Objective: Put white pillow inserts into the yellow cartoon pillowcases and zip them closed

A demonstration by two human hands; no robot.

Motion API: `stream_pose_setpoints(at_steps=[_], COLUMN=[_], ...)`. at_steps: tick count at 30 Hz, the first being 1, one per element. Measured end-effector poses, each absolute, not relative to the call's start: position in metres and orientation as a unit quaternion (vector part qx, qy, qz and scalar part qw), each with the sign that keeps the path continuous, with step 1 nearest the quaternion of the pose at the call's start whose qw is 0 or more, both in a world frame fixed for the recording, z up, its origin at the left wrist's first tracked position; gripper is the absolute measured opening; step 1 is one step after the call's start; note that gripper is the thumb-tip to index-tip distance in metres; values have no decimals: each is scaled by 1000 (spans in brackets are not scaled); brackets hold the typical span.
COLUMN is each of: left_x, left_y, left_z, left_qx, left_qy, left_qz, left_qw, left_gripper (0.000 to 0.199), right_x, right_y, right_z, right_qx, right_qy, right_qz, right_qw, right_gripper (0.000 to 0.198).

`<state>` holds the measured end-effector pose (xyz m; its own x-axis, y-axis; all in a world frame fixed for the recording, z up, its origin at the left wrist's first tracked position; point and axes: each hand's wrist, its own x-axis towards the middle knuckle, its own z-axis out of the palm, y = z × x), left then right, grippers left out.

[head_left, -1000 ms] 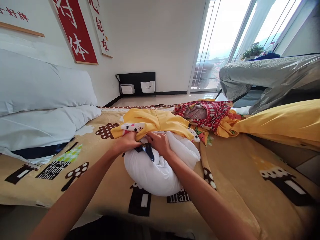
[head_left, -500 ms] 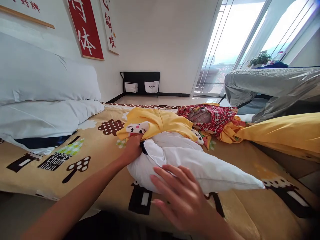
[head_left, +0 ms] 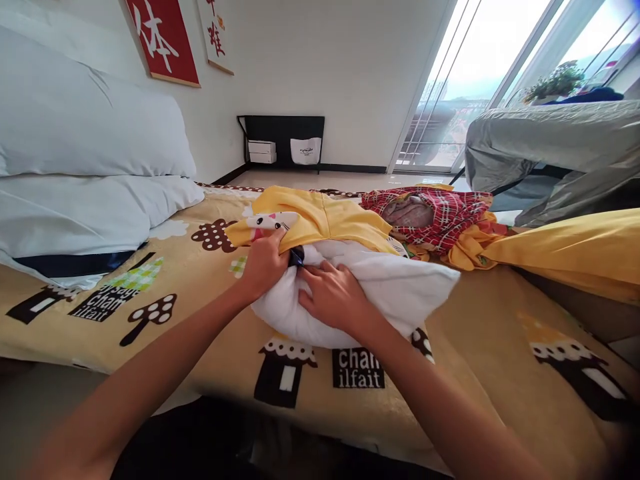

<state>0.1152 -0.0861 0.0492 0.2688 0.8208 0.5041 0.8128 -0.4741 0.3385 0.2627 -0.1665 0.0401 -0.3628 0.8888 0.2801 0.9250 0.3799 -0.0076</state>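
A white pillow [head_left: 395, 280] lies bunched on the bed, partly under a yellow cloth [head_left: 345, 217] printed with cat faces. My left hand [head_left: 267, 261] is closed on the near left edge of the yellow cloth, beside a dark band [head_left: 297, 256] at the opening. My right hand [head_left: 335, 293] presses into the pillow, fingers bent toward the dark band and thumb apart, with white fabric between them. The right fingertips are partly sunk in the fabric. The far end of the pillow is hidden under the cloth.
Two white pillows [head_left: 90, 120] are stacked at the left. A red plaid cloth [head_left: 440, 213] lies bunched behind, and a yellow cloth-covered thing [head_left: 580, 250] is at the right. The patterned bedspread [head_left: 200, 363] drops off at the front. A grey-covered table [head_left: 555, 130] stands by the glass door.
My right hand has moved from hovering over the pillow up and left into it. The pillow's right corner has drawn in to the left. The view has tilted down slightly.
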Motion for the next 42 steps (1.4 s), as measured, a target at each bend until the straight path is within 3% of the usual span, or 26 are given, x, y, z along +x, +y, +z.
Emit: stream_pose_setpoints(at_steps=[5,13,20,25,31,35,38,42], left_x=[113,86,50,77,111,125,131,134], left_y=[-89,-83,-75,-78,-62,-54,-59,-69], left_z=[37,13,14,9,2,6,11,14], left_qx=[845,842,914,850,780,762,776,790], left_qy=[479,358,311,415,487,496,469,429], left_qz=[225,368,258,321,390,412,419,436], left_qw=[-77,-168,22,51,51,55,53,33], left_gripper=[18,18,59,23,23,17,13,12], right_x=[255,313,339,324,282,257,253,265], right_y=[-130,-142,-151,-164,-202,-198,-168,-134], right_z=[43,15,6,11,6,-28,-51,-54], right_qx=[-559,-561,-584,-571,-512,-430,-458,-469], right_qy=[-818,-763,-722,-697,-675,-779,-793,-780], right_qz=[-76,-209,-237,-281,-369,-327,-320,-357], right_qw=[110,242,286,330,381,318,243,210], right_gripper=[30,37,41,41,35,39,51,57])
